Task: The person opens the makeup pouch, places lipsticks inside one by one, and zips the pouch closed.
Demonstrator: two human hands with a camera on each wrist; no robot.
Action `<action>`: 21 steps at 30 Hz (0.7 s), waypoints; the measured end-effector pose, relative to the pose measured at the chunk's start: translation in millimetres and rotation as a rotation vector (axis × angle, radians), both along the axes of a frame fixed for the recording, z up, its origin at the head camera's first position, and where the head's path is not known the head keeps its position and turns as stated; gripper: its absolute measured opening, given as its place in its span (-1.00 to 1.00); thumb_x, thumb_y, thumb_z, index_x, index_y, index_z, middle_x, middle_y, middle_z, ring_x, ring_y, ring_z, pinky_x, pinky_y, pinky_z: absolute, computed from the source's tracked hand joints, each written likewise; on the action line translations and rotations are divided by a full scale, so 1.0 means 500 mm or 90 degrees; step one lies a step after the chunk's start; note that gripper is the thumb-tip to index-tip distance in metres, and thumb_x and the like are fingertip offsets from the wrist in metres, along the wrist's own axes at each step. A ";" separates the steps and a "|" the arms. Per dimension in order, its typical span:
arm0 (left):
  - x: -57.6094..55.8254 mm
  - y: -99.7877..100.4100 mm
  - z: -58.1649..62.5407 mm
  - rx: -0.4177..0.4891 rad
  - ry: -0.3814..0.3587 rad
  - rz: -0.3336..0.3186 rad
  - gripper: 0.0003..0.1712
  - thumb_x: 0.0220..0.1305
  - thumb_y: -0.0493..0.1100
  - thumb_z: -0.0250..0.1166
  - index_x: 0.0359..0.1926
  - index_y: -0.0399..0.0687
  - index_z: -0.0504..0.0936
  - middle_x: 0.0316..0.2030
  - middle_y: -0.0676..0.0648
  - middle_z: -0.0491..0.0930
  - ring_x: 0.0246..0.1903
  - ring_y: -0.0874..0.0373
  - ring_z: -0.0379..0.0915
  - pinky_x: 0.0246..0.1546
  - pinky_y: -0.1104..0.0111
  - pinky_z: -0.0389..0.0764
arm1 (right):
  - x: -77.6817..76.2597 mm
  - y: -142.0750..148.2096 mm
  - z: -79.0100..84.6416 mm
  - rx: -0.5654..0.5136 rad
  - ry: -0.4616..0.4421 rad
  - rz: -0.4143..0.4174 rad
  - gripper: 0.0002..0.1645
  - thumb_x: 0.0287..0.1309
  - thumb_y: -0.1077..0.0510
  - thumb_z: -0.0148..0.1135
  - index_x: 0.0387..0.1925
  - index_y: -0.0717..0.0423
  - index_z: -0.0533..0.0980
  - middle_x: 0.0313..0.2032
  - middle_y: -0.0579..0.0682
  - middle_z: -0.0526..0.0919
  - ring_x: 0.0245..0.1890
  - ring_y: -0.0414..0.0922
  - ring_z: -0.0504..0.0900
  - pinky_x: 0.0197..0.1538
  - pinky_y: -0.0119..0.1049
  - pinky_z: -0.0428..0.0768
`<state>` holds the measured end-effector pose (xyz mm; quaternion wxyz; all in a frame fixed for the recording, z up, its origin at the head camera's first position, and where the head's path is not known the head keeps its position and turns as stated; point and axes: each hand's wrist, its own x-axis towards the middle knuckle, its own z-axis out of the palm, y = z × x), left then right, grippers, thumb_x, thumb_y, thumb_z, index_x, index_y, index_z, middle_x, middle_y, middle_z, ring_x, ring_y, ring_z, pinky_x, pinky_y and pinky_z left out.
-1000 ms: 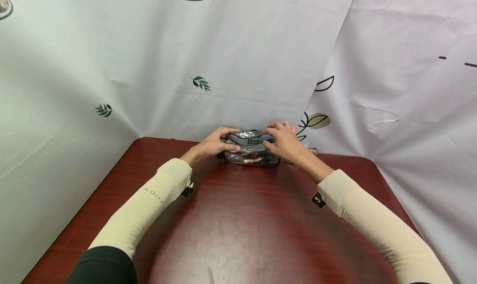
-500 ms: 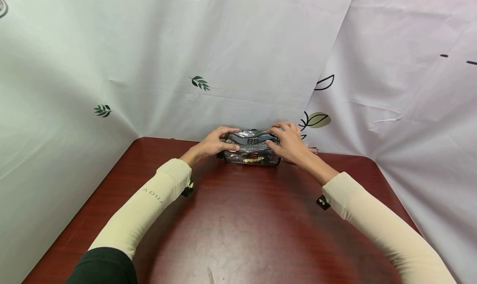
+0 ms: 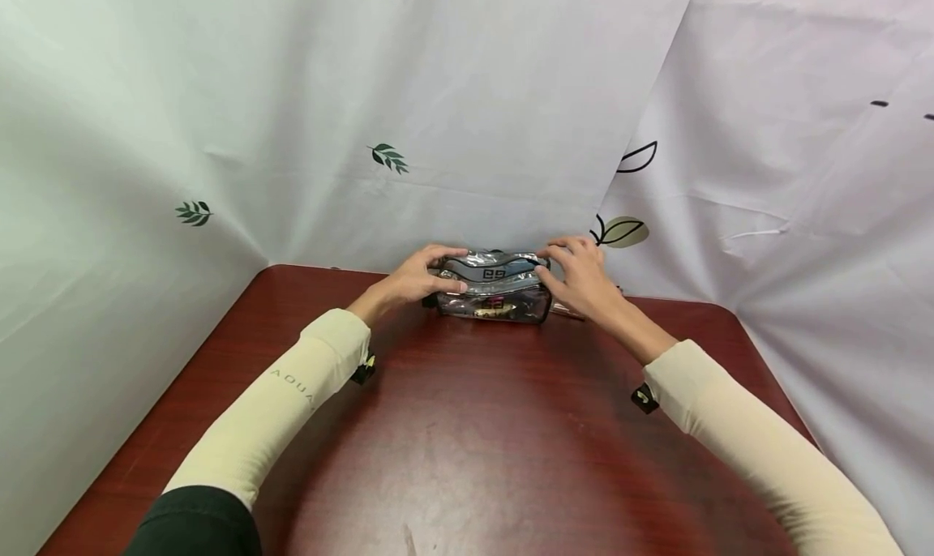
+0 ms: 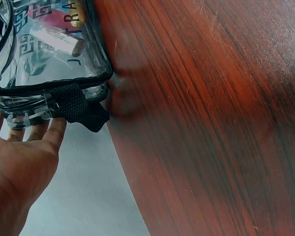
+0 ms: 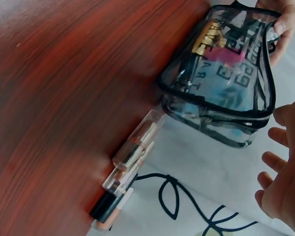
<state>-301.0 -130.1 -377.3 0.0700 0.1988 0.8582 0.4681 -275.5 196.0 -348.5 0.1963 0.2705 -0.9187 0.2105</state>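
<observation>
A clear plastic toiletry pouch (image 3: 490,295) with black piping and dark lettering stands at the table's far edge. Inside it show a pink item, a gold item and a white tube (image 4: 58,39). My left hand (image 3: 412,279) holds the pouch's left end, thumb on the near side and fingers behind. A black strap tab (image 4: 77,105) hangs at that end. My right hand (image 3: 581,279) is at the pouch's upper right corner. In the right wrist view its fingers are spread and bent a little, with the thumb close to the pouch's edge; whether it touches cannot be told.
Beyond the pouch's right end, several slim cosmetic tubes (image 5: 130,160) lie in a row along the table's far edge. White printed cloth (image 3: 467,175) hangs close behind the pouch. The dark red table (image 3: 452,426) stretches toward me.
My right hand has slid to the right along the pouch's top, to its right corner. The left hand keeps its hold, and the pouch stays almost in place.
</observation>
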 end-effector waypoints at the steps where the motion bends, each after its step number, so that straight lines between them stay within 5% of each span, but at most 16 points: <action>1: -0.001 0.000 0.001 -0.003 0.002 -0.001 -0.20 0.17 0.10 0.56 0.44 0.34 0.50 0.50 -0.03 0.27 0.46 -0.05 0.17 0.51 -0.09 0.22 | -0.002 0.004 -0.002 -0.003 -0.001 0.001 -0.68 0.40 0.05 0.27 0.06 0.12 0.67 0.22 0.23 0.58 0.30 0.31 0.34 0.25 0.35 0.22; 11: -0.011 0.001 0.003 -0.009 0.004 -0.015 -0.19 0.18 0.12 0.55 0.45 0.35 0.49 0.52 0.00 0.25 0.50 -0.05 0.13 0.52 -0.09 0.19 | -0.017 0.049 -0.023 0.006 -0.023 -0.024 -0.70 0.43 0.12 0.22 0.07 0.16 0.67 0.22 0.24 0.57 0.28 0.34 0.33 0.36 0.40 0.15; 21: -0.010 -0.002 -0.001 -0.003 0.000 -0.011 -0.18 0.18 0.10 0.56 0.46 0.32 0.49 0.51 0.01 0.27 0.50 -0.02 0.13 0.53 -0.07 0.19 | -0.019 0.108 -0.059 0.050 -0.036 -0.060 -0.70 0.38 0.16 0.22 0.05 0.18 0.67 0.18 0.27 0.58 0.23 0.37 0.34 0.24 0.42 0.22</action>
